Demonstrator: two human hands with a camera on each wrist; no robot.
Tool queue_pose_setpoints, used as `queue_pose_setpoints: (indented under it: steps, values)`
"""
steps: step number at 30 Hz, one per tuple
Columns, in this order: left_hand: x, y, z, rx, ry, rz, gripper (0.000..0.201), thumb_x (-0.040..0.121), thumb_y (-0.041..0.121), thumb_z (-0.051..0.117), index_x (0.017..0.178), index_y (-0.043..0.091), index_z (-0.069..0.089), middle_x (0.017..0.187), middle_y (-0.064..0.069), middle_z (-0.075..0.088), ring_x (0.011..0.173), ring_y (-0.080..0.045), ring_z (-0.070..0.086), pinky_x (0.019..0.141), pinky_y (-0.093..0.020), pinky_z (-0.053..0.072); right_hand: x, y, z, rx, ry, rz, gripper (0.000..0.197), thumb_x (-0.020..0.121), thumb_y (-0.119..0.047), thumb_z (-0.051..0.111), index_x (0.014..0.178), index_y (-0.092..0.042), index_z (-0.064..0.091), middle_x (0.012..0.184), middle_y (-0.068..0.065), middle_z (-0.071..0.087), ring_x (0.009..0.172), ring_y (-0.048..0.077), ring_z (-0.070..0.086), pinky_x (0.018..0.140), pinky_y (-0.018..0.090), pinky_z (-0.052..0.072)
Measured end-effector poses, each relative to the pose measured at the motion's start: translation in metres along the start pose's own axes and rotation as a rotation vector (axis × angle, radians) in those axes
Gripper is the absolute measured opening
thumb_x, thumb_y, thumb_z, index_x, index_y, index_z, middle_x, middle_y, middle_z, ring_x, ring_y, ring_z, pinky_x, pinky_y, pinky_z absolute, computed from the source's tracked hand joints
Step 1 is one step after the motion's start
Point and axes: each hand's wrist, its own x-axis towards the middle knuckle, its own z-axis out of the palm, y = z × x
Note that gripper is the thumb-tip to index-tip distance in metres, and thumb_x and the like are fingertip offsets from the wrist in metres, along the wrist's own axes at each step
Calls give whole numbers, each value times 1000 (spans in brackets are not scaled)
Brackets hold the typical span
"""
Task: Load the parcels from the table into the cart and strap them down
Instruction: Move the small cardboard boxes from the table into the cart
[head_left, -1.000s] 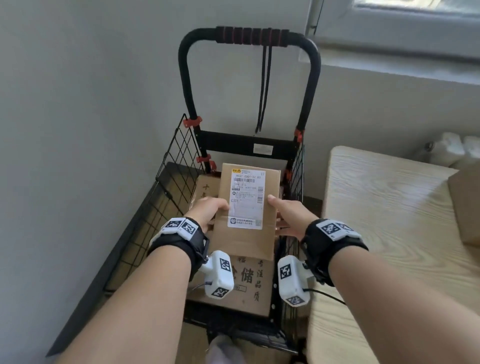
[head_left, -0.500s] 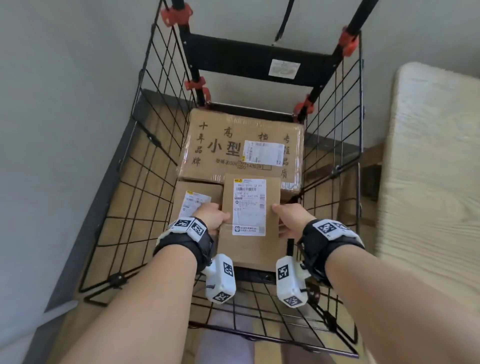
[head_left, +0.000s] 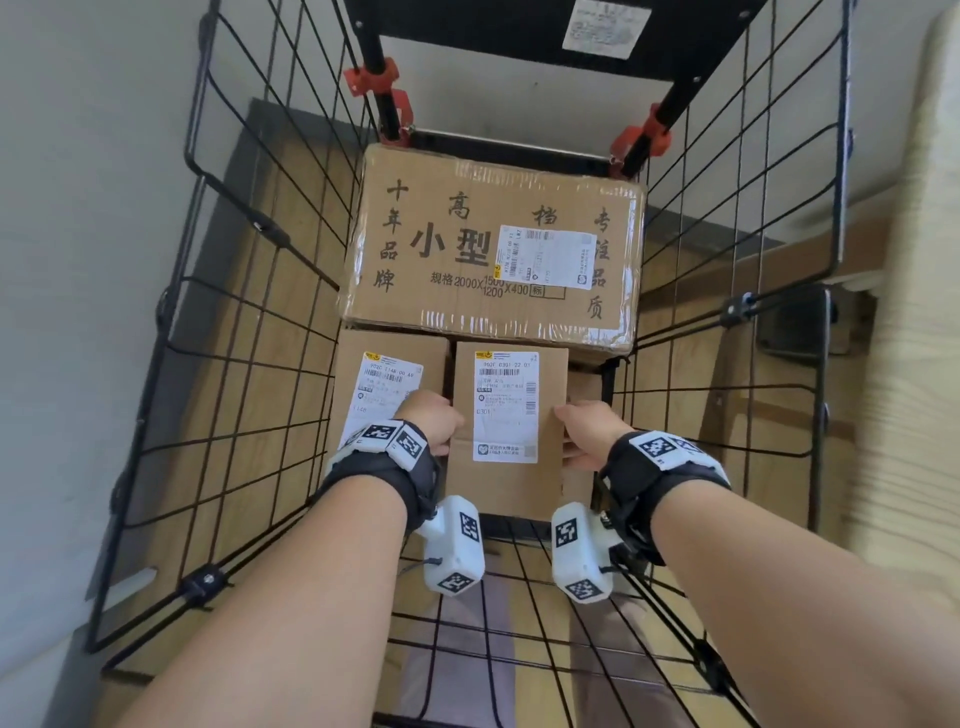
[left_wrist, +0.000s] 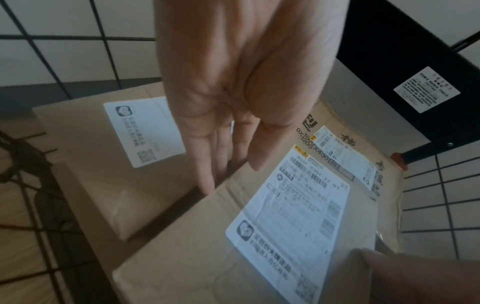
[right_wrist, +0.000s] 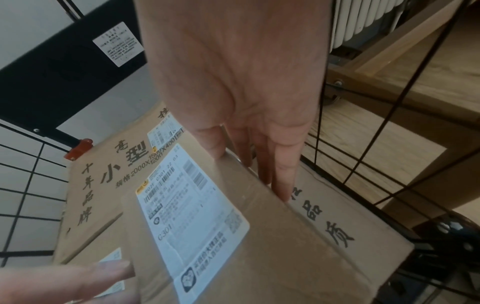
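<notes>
A small brown parcel (head_left: 509, 410) with a white label is held between my hands, low inside the black wire cart (head_left: 249, 364). My left hand (head_left: 431, 421) lays straight fingers (left_wrist: 207, 181) down its left side, thumb on top. My right hand (head_left: 587, 431) does the same on the right side with straight fingers (right_wrist: 280, 181). To its left lies another labelled small parcel (head_left: 384, 379), slightly lower in the left wrist view. Behind both sits a big taped box (head_left: 488, 249) printed with black characters. Under the right hand lies a printed carton (right_wrist: 337, 222).
The cart's wire walls close in on the left and right, and its black back panel (head_left: 519, 31) with red clips (head_left: 374, 83) stands behind the big box. The light wooden table (head_left: 924, 364) is just right of the cart. A grey wall runs along the left.
Both hands have carried the small parcel down from above the cart into it, next to the left parcel. The view has tipped down into the cart.
</notes>
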Motion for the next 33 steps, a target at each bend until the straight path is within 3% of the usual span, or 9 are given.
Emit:
queue_pose_setpoints:
  steps: [2, 4, 8, 10, 16, 19, 22, 26, 33]
  values:
    - [6, 2, -5, -21, 16, -11, 9, 94, -1, 52, 95, 3, 59, 99, -18, 60, 99, -32, 63, 92, -41, 54, 4, -3, 4, 10, -11, -10, 37, 100, -21, 42, 131, -2, 48, 118, 24, 62, 105, 40, 64, 92, 52, 53]
    - [10, 1, -8, -41, 7, -30, 23, 97, 3, 49, 118, -2, 56, 112, -20, 60, 99, -32, 64, 87, -37, 53, 7, -4, 7, -35, -11, -33, 41, 101, -19, 40, 138, -1, 46, 130, 25, 56, 117, 41, 57, 98, 51, 49]
    - [16, 2, -9, -27, 34, -27, 9, 95, 3, 50, 88, 4, 56, 85, -12, 60, 74, -24, 61, 69, -31, 50, 12, -4, 8, -57, -5, -52, 42, 102, -19, 39, 138, 3, 45, 139, 25, 49, 126, 40, 51, 103, 49, 46]
    - [24, 2, -9, 12, 101, -3, 16, 90, 5, 52, 74, 10, 54, 84, -10, 64, 75, -24, 62, 74, -28, 50, 14, -2, 8, -50, 12, -48, 42, 102, -20, 40, 137, 3, 46, 138, 25, 50, 125, 40, 51, 101, 47, 47]
    - [29, -2, -19, 280, 245, 122, 24, 94, 10, 49, 110, 5, 67, 114, -12, 64, 104, -29, 58, 78, -28, 37, 18, -1, 11, -94, 18, -8, 39, 102, -20, 39, 130, 3, 52, 125, 25, 60, 114, 40, 60, 97, 44, 51]
    - [34, -7, -18, 311, 223, 136, 17, 93, 8, 49, 85, 15, 63, 92, 0, 58, 93, -22, 48, 78, -27, 33, 20, -2, 12, -120, 23, 5, 38, 101, -20, 37, 125, 4, 54, 120, 24, 62, 109, 37, 63, 99, 45, 49]
    - [29, -6, -16, 316, 230, 150, 36, 92, 6, 50, 63, 24, 40, 69, 9, 37, 89, -20, 42, 77, -27, 33, 17, 1, 12, -142, -10, -31, 42, 102, -22, 40, 134, 3, 48, 133, 24, 55, 121, 38, 55, 99, 43, 48]
    - [17, -2, -15, 326, 166, 164, 36, 91, 7, 52, 62, 25, 38, 68, 8, 36, 73, -15, 41, 58, -22, 30, 5, 0, 7, -166, -22, -50, 44, 101, -25, 43, 134, 2, 49, 133, 22, 56, 121, 37, 56, 100, 45, 49]
    - [-38, 39, -4, 375, 47, 293, 27, 93, 9, 52, 71, 21, 42, 70, 6, 39, 65, -12, 41, 57, -23, 34, -49, -21, -18, -349, 52, -224, 39, 100, -18, 43, 132, 1, 54, 133, 21, 56, 123, 36, 54, 100, 40, 45]
